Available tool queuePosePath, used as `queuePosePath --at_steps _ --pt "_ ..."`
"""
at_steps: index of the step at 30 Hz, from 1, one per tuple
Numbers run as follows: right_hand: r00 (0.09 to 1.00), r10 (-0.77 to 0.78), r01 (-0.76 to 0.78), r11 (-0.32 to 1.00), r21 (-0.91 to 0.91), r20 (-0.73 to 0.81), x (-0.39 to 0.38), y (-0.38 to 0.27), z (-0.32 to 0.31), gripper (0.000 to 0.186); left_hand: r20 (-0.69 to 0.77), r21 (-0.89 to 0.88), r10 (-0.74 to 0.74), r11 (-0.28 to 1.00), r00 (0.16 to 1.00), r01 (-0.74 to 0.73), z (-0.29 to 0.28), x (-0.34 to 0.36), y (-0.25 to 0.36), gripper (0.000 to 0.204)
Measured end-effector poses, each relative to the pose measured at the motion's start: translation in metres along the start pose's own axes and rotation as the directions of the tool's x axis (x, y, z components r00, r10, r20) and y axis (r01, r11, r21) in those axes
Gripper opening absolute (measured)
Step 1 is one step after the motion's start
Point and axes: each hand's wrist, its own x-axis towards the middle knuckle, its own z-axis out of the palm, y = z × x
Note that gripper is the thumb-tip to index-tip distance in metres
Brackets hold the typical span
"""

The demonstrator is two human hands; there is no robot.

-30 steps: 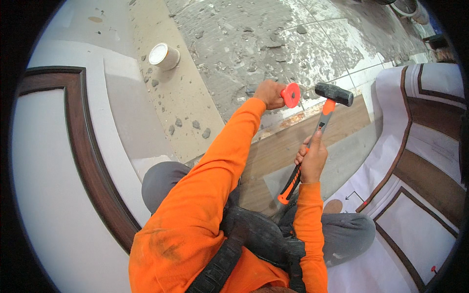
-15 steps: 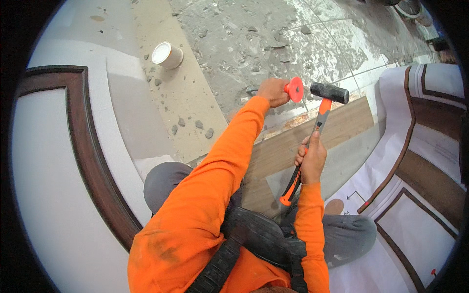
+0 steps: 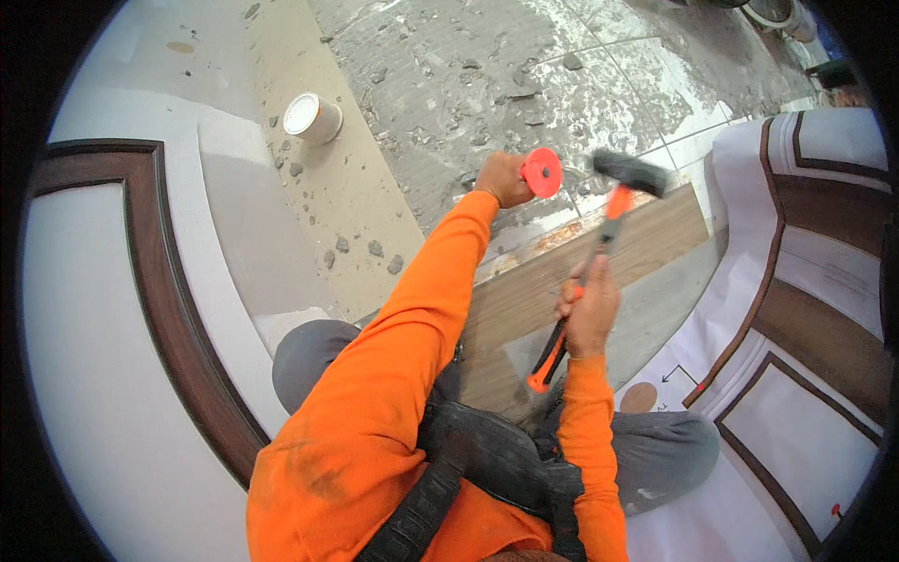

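Observation:
Wrapped round a chisel, my left hand (image 3: 506,181) is closed below its round red hand guard (image 3: 540,173); most of the chisel is hidden by hand and guard. To the right, a club hammer (image 3: 629,174) with a black head and an orange, grey and black handle is in my right hand (image 3: 592,304), gripped mid-handle. The hammer's head is slightly blurred and stands apart from the guard, to its right. Beneath both hands lie the grey, chipped floor (image 3: 431,103) and a wood-look plank strip (image 3: 581,272).
A white tub (image 3: 323,122) lies tipped on a beige strip (image 3: 361,187) among grey rubble. Along the left runs a white panel with a dark wooden frame (image 3: 178,300). A printed sheet (image 3: 749,197) hangs at the right. My knees flank the plank strip.
The hammer has swung away from the chisel's guard, widening the gap between them. The whole view has shifted slightly, and my left hand keeps its grip.

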Motion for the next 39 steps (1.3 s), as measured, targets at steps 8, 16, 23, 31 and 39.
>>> queuePosePath --at_steps 8,16,23,31,39 --pt "0.937 -0.327 0.329 0.944 -0.003 -0.120 0.011 0.039 0.012 0.050 -0.007 -0.080 -0.038 0.996 0.999 0.037 0.000 0.002 0.004 0.024" --pt "0.999 -0.002 0.001 1.000 0.022 0.041 -0.005 -0.026 0.012 0.052 -0.036 -0.028 -0.071 0.997 0.997 0.070 -0.005 0.004 -0.003 0.025" --pt "0.928 -0.349 0.363 0.926 0.108 -0.130 0.008 -0.006 0.014 0.052 -0.176 -0.028 0.019 0.999 0.984 -0.024 -0.004 0.005 0.001 0.025" --pt "0.999 0.018 -0.013 0.995 -0.098 0.051 0.010 -0.035 0.031 0.050 -0.219 0.055 -0.111 0.991 0.969 0.125 -0.009 0.006 -0.014 0.024" --pt "0.887 -0.449 0.444 0.894 -0.062 -0.109 0.021 -0.037 0.046 0.046 -0.365 -0.099 -0.118 0.991 0.924 0.088 -0.018 0.006 -0.012 0.018"
